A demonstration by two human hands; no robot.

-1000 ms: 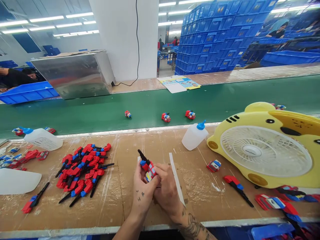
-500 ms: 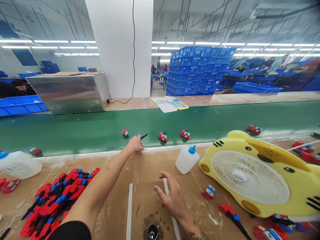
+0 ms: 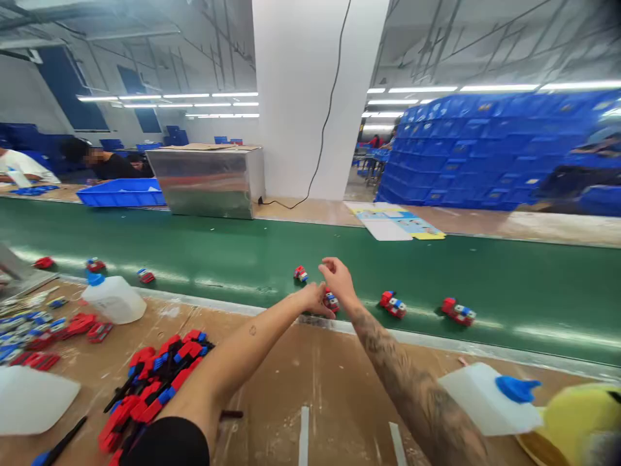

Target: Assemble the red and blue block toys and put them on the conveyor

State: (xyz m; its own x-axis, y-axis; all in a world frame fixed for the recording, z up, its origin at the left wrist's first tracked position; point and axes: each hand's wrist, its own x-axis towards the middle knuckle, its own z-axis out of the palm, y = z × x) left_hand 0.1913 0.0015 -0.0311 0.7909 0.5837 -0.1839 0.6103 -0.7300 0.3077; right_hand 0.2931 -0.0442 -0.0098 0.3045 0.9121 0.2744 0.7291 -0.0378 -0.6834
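My left hand [image 3: 313,299] reaches over the near edge of the green conveyor belt [image 3: 218,252]. Its thumb and fingers close around a small red, white and blue toy piece [image 3: 332,300]. Just right of it and slightly higher, my right hand [image 3: 338,278] is open, fingers curved and parted from the thumb, with nothing seen in them. Another toy piece [image 3: 300,274] lies on the belt just beyond my left hand. To the right, two more red, white and blue pieces [image 3: 392,305] rest on the belt.
A heap of red, blue and black parts [image 3: 160,375] lies left on the cardboard-covered bench [image 3: 276,401]. White bottles with blue caps [image 3: 114,299] stand on both sides. A yellow fan [image 3: 579,421] is at the right edge. Beyond the belt are a metal box [image 3: 204,181] and stacked blue crates [image 3: 466,155].
The view has swung left. My right hand has moved from above the bench to the belt beside my left hand. The black stick seen at my left hand no longer shows there.
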